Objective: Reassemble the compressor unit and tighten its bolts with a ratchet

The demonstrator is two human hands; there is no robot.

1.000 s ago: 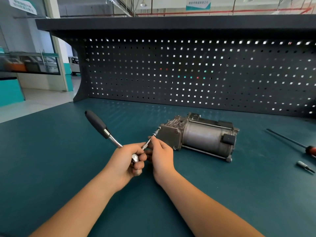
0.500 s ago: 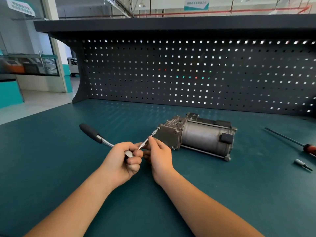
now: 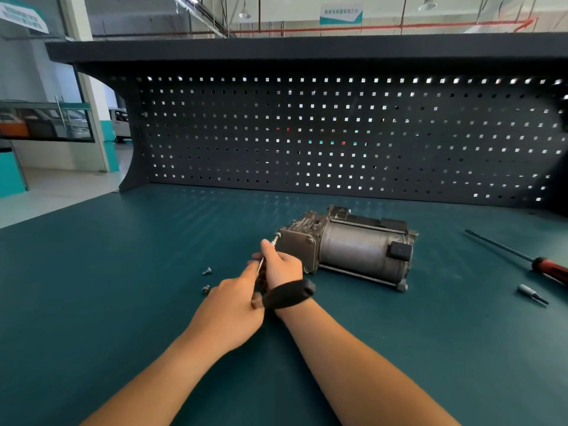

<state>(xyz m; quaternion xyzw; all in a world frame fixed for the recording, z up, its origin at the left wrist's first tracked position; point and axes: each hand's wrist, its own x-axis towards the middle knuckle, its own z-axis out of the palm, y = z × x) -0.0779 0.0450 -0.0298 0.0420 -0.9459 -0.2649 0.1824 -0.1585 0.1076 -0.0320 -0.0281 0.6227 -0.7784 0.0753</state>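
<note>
The grey compressor unit (image 3: 353, 244) lies on its side on the green bench top (image 3: 92, 287). My left hand (image 3: 229, 309) grips the ratchet near its head; its black handle (image 3: 289, 294) now points right, across my right wrist. My right hand (image 3: 281, 265) pinches the thin extension bar (image 3: 274, 241), whose tip sits on a bolt at the upper left corner of the compressor's end plate. Two loose bolts (image 3: 206, 271) (image 3: 206, 289) lie on the bench just left of my hands.
A red-handled screwdriver (image 3: 522, 259) and a small bit (image 3: 531, 293) lie at the right of the bench. A dark pegboard (image 3: 338, 133) closes the back. The bench's left edge drops to the workshop floor.
The ratchet handle has swung from pointing up-left, down and round to the right, over my right wrist. Two bolts have come into view on the bench.
</note>
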